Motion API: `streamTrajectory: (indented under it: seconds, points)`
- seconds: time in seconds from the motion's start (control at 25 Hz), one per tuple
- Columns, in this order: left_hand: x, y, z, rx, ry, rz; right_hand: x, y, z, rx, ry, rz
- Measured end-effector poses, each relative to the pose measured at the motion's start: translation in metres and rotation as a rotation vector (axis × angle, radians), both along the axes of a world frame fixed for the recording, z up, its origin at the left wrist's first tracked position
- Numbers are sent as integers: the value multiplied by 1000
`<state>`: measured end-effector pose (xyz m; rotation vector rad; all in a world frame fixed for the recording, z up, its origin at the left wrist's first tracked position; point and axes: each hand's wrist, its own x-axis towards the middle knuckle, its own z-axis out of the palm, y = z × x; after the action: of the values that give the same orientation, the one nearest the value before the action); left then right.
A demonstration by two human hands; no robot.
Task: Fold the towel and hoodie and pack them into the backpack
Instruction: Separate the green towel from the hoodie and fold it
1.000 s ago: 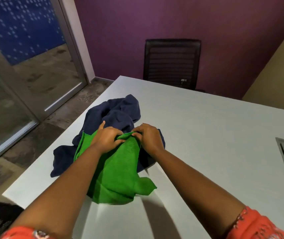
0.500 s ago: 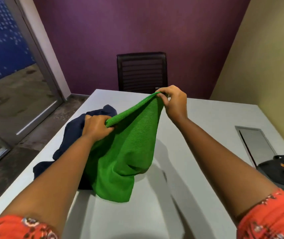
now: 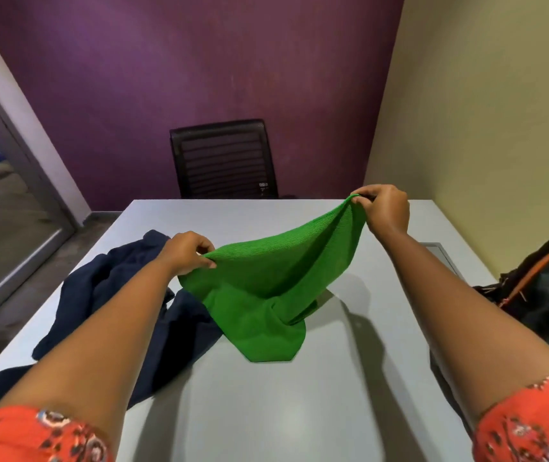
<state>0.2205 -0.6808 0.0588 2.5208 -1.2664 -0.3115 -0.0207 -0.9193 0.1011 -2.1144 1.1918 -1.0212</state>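
Left hand, right hand pinch towel edge, rising rightward.

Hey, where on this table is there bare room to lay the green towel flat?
Bare table lies in front of the towel, between the forearms, and beyond it toward the chair. The left side is crowded by the hoodie; the backpack takes the right edge. Left hand and right hand each pinch a towel corner.
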Motion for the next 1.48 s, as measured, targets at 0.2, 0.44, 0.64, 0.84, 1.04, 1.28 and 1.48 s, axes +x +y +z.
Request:
streamTrajectory:
  seconds: [0.2,0.44,0.64,0.84,1.04,1.28,1.48]
  points:
    - [-13,-37,-24,269,-23,-104,-27,-44,-31,141,274,29]
    - [-16,-58,-57,300,-133,98,-29,-75,-78,331,474,46]
    - [-6,-93,-33,-132,-162,371,-15,-95,-62,228,195,-97]
    - [7,-128,34,-667,-183,399,-10,-108,-15,23,-233,-182]
    - [-4,-129,77,-975,-293,301,-24,-98,9,-194,-434,-248]
    - [-29,-81,52,-902,-344,113,-61,-82,0,-46,-375,-26]
    - [-47,-18,-32,-434,-226,27,-114,-61,-54,366,18,309]
